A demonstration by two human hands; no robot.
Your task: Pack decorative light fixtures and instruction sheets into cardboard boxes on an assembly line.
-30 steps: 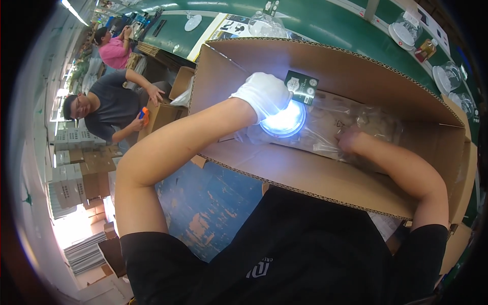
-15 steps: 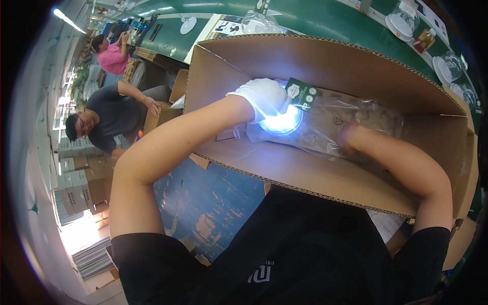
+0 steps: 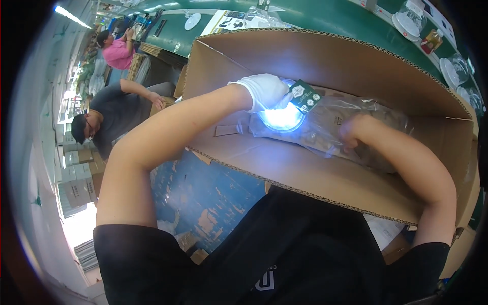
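Observation:
Inside an open cardboard box in front of me, my left hand, in a white glove, is closed on a round lamp that glows bright bluish white. A dark green card tag hangs beside the lamp, at my gloved fingertips. Under and to the right of the lamp lies a clear plastic bag over brown, cardboard-like contents. My right hand, bare, is at the bag's middle with its fingers bent downward. Motion smears those fingers, so their grip is unclear.
Beyond the box runs a green work surface with clear-domed lamps on white bases and a small amber bottle. At left, a person in dark clothing bends by cartons; another in pink is farther off. The floor is worn blue.
My right hand has shifted slightly right, its fingers now more in sight. The green tag has tilted. My left hand stays on the lamp, and the person in dark clothing leans lower.

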